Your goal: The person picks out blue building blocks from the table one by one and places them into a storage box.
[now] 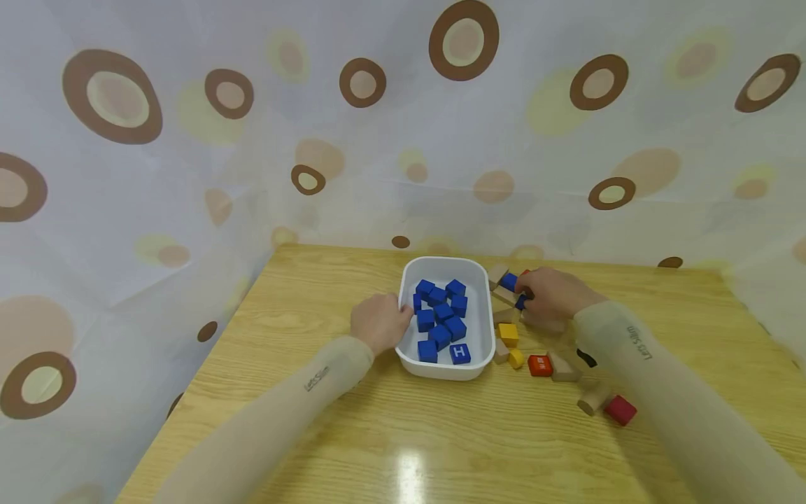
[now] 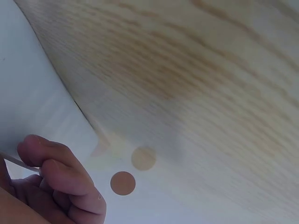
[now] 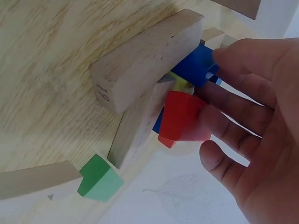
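Observation:
My left hand (image 1: 380, 323) grips the left rim of a white plastic bin (image 1: 442, 372), thumb inside and fingers curled outside. Several blue blocks (image 1: 443, 312) lie in the bin, one bearing a white letter H. To the right of the bin, my right hand (image 1: 555, 292) reaches into a pile of mixed blocks. Seen from the right wrist, its thumb and forefinger pinch a blue block (image 3: 192, 65) beside a long wooden block (image 3: 147, 58). The other fingers lie near a red block (image 3: 182, 116). In the left wrist view, curled fingers (image 2: 70, 179) sit against the bin's outer wall.
Beside the bin lie a yellow cube (image 1: 508, 334), a red block with white marks (image 1: 539, 365), a wooden cylinder (image 1: 593, 399) and a dark red block (image 1: 620, 410). A green block (image 3: 99, 179) shows in the right wrist view. A patterned curtain (image 1: 403, 140) hangs behind the table.

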Demonstrator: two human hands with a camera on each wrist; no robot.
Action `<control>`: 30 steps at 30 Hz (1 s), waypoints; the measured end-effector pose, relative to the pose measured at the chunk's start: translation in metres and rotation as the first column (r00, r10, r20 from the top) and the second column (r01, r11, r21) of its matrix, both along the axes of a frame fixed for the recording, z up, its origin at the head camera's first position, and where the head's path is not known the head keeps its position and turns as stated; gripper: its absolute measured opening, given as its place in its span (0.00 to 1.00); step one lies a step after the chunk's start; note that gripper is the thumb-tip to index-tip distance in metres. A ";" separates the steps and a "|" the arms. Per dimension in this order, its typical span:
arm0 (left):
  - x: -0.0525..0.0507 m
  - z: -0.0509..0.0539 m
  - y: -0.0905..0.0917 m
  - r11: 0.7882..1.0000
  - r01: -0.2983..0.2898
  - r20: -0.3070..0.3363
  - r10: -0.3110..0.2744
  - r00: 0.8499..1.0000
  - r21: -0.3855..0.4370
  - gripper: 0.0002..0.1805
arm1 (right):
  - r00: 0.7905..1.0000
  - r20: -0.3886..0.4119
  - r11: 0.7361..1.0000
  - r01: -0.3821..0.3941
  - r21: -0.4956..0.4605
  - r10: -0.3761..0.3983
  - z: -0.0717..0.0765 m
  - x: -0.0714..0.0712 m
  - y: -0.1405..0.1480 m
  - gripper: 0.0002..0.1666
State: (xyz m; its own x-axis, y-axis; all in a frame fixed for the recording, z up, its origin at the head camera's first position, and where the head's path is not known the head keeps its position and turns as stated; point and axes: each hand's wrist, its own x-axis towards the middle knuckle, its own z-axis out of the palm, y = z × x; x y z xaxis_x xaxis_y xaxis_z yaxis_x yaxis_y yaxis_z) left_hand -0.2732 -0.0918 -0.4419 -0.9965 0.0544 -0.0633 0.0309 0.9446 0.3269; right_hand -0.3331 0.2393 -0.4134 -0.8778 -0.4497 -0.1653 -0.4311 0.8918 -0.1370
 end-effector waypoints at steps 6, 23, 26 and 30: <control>0.001 -0.001 0.001 1.000 -0.004 0.019 0.004 1.000 0.015 0.22 | 1.000 -0.013 0.999 -0.013 0.044 0.014 0.000 -0.002 0.003 0.17; 0.002 0.001 0.004 1.000 -0.011 0.022 0.011 1.000 -0.002 0.22 | 0.997 -0.052 0.998 -0.051 0.029 0.052 -0.006 -0.001 0.000 0.12; 0.002 0.001 0.004 1.000 -0.015 0.028 0.015 1.000 0.002 0.22 | 0.997 -0.061 0.998 -0.055 0.041 0.057 -0.005 -0.002 0.000 0.11; 0.002 0.002 0.004 1.000 -0.017 0.037 0.016 0.999 0.011 0.21 | 0.991 -0.105 0.995 -0.077 0.067 0.084 0.004 -0.001 -0.005 0.07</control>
